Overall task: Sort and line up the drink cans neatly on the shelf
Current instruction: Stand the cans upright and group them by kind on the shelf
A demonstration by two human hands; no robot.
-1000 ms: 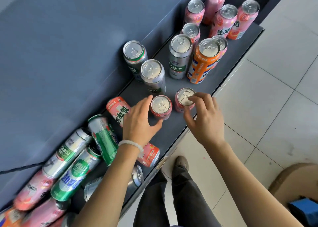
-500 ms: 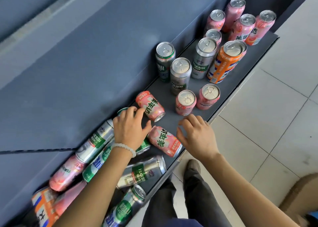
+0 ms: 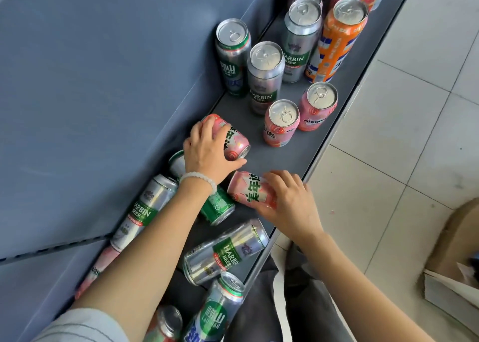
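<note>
Both hands were on toppled pink cans. Left hand (image 3: 207, 150) was curled over the pink can near the back panel (image 3: 232, 137), fingers wrapped over its top side, thumb reaching under toward the rim end. Right hand (image 3: 287, 201) gripped the second pink can (image 3: 250, 190) lying near the shelf's (image 3: 293, 157) front edge, fingers over its body. Judging by the two upright pink cans (image 3: 281, 121) (image 3: 320, 104) just beyond, both grips looked set up to stand these cans on end and extend that pink group, so like stays with like. Further along stood the upright silver Harbin cans (image 3: 264, 75), a green-topped Laoshan can (image 3: 232, 54) against the back panel and an orange can (image 3: 337, 38), with more pink ones at the far end, partly cut off. Nearer the person it was unsorted: a green can (image 3: 216, 207) lay touching the second pink can, partly under the left wrist, Harbin cans lay on their sides (image 3: 145, 209) (image 3: 225, 253), and a Laoshan can (image 3: 217, 313) sat at the near end. Risk as I read it: the lying cans roll freely, and the one near the front edge could go off onto the floor tiles (image 3: 404, 124) if nudged.
</note>
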